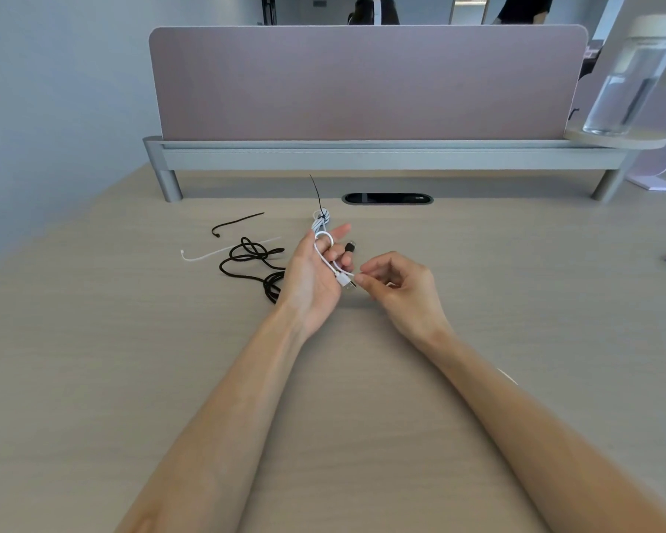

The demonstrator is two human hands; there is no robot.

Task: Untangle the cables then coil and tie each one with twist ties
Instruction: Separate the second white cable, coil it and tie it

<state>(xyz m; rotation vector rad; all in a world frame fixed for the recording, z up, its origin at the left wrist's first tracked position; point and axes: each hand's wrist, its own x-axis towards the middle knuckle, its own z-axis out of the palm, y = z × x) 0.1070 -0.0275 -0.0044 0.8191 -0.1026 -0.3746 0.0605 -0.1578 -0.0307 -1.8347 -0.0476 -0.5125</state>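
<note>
Two cables concern us in the head view: a white cable looped round our left hand, and a black cable lying tangled on the desk just left of it. Our right hand pinches the white cable's USB plug between narrowed fingertips. A coiled bundle with a black zip tie sits beyond our fingers. We judge coiling is underway; next comes winding, then reaching for the white tie or black tie.

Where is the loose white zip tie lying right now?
In the head view, the thin white zip tie lies flat on the beige wooden desk, left of the left hand, between the tangled black cable and the loose black tie.
</note>
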